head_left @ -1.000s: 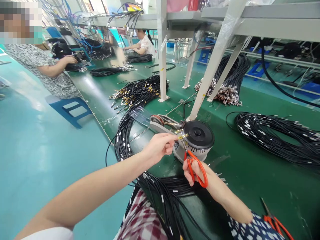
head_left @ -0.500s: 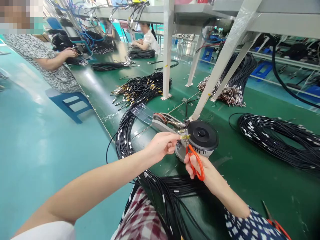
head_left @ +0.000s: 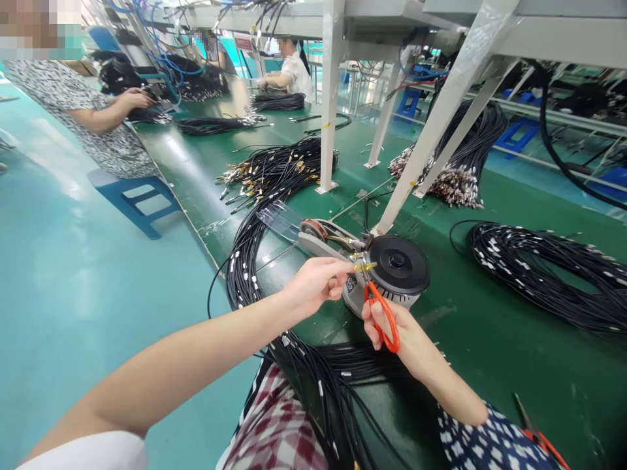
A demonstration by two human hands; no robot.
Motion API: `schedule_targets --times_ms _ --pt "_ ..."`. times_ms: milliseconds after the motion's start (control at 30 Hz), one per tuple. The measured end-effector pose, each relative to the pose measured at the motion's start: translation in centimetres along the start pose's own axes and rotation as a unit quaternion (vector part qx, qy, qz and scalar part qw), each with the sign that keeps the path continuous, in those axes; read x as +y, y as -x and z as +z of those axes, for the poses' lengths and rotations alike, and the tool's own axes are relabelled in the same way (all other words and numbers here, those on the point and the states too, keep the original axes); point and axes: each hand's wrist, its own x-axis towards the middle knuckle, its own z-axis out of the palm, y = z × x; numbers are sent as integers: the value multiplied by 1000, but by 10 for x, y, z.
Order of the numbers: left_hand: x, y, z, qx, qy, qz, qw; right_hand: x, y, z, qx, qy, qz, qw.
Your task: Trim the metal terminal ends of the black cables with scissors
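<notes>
My left hand [head_left: 321, 282] is closed, thumb and index finger pinching one end of a small yellow strip [head_left: 368, 266]. My right hand [head_left: 386, 321] grips scissors with red handles [head_left: 389, 326], fingers through and around the loops. The scissor blades point up and meet the yellow strip just beyond my left fingertips; whether they are closed through it I cannot tell. Right behind both hands stands a grey machine with a black round top [head_left: 398, 264] and a small reel [head_left: 313, 230] on its arm.
Black cables [head_left: 245, 261] curve along the left of the green table [head_left: 441, 378] and over the lap. A cable coil [head_left: 539, 274] lies at right. Another cutting tool [head_left: 539, 437] lies at lower right. White posts [head_left: 329, 98] rise behind. A co-worker [head_left: 98, 124] sits at far left.
The view has shifted very slightly. Both hands, the scissors and the yellow strip keep nearly the same places.
</notes>
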Motion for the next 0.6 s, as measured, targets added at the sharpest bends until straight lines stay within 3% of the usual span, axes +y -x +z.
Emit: schedule_targets --times_ms 600 --pt "-4 -5 -5 -8 -6 9 1000 4 0 0 16 15 -9 1000"
